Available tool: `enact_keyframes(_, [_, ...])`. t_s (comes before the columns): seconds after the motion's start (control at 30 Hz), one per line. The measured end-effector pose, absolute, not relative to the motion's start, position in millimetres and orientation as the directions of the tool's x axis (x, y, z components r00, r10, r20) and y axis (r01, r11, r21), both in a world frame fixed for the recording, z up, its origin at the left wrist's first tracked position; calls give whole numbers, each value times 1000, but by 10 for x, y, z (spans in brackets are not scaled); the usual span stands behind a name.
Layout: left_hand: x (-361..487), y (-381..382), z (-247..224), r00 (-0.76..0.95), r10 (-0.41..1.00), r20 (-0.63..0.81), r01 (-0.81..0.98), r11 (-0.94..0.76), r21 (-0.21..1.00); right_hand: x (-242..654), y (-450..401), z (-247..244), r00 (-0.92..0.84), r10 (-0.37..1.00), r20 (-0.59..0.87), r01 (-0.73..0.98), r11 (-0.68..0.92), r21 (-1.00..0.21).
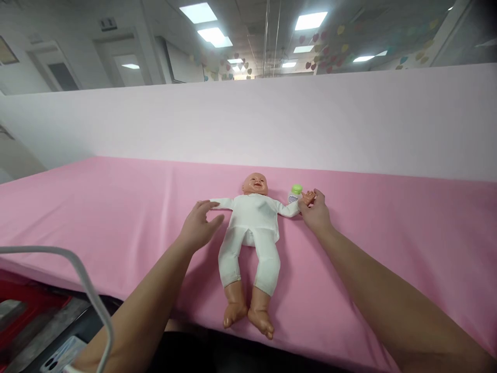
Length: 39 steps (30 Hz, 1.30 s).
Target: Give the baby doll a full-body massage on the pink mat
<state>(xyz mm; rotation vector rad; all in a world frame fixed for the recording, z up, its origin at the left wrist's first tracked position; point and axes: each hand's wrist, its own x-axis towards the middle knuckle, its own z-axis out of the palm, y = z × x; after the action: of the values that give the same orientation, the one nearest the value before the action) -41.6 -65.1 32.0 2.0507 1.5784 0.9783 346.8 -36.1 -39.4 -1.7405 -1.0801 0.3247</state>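
A baby doll (254,215) in a white top and trousers lies on its back on a pink cloth (128,217), head away from me and bare feet towards me. Its arms are spread out to both sides. My right hand (316,213) grips the doll's hand on the right between thumb and fingers. On the left, my left hand (200,225) is open, its fingertips over the end of the doll's other sleeve and its thumb held apart. The doll's hand there is hidden under my fingers. Just behind my right hand stands a small clear bottle (295,193) with a green cap.
A low white wall (248,124) runs along the back of the pink surface, with glass above it. A grey cable (83,277) loops across the lower left. Beside the front edge are a red frame (23,305) and a phone-like object (64,355).
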Motion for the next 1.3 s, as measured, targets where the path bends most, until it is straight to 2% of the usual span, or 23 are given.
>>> enact_keyframes(0.13, [-495,-1261,236,337,899,281,528,-427,734,3443,-384,-384,536,796,280,521,-51,-852])
enact_keyframes(0.23, [-594,-1667,100,428,875,226,387,-403,829,3431,-393,-372,532,804,267,535,-74,-842])
enact_keyframes(0.3, [-670,-1874,20,468,863,191,392,-396,830,3427,-394,-366,534,805,260,542,-90,-836])
enact_keyframes(0.37, [-735,-2017,-39,535,834,139,472,-431,769,3422,-397,-361,534,807,254,538,-92,-838])
enact_keyframes(0.5, [-731,-2139,-130,597,799,69,632,-522,573,3404,-415,-342,530,811,247,527,-87,-845])
enact_keyframes(0.6, [-616,-2166,-204,576,808,125,685,-560,465,3392,-430,-328,526,809,263,543,-81,-836])
enact_keyframes(0.7, [-532,-2193,-261,555,806,204,683,-582,442,3390,-431,-329,530,801,278,552,-78,-830])
enact_keyframes(0.8, [-551,-2213,-265,487,848,211,676,-518,524,3393,-424,-339,532,800,277,548,-75,-833])
enact_keyframes(0.93, [-626,-2222,-194,333,911,244,592,-403,698,3384,-424,-346,525,800,290,553,-62,-831])
enact_keyframes(1.0, [-634,-2233,-152,219,943,253,454,-327,829,3374,-427,-343,521,800,299,559,-55,-827])
enact_keyframes(1.1, [-611,-2259,-115,50,990,134,152,-140,978,3358,-432,-331,520,799,303,552,-43,-833])
enact_keyframes(1.2, [-602,-2267,-113,-13,1000,15,-86,-16,996,3349,-436,-309,550,792,265,498,-56,-866])
enact_keyframes(1.3, [-649,-2238,-128,-15,1000,1,-175,-4,985,3337,-447,-267,581,770,265,428,-13,-904])
